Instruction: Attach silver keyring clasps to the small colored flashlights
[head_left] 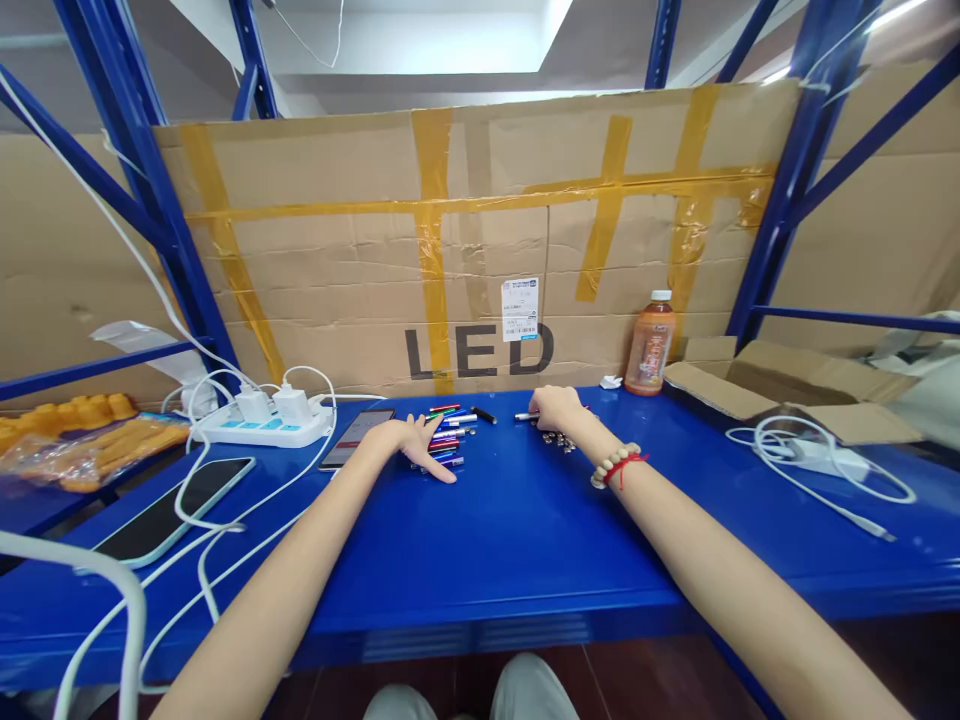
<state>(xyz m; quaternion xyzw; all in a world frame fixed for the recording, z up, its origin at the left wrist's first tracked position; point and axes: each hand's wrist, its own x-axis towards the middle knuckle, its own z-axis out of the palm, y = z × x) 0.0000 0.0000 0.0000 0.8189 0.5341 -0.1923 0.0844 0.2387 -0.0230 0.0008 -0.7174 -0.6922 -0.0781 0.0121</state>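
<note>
My left hand (421, 443) rests with its fingers spread at the left edge of a pile of colourful pens (448, 436). A black pen or cap (484, 415) lies just right of the pile. My right hand (553, 405) is closed around a slim pen (523, 416), whose silvery end sticks out to the left. Just below this hand, small metallic pieces (559, 440) are scattered on the blue table; their kind is too small to tell. The wrist of my right hand wears a beaded bracelet and a red string.
Left of the pens lie a phone (352, 440), a power strip (262, 428) with white cables and another phone (180, 508). A drink bottle (650, 345) stands at the back right, near an open cardboard box (787, 385) and a coiled white cable (821, 460). Taped cardboard (352, 270) forms the back.
</note>
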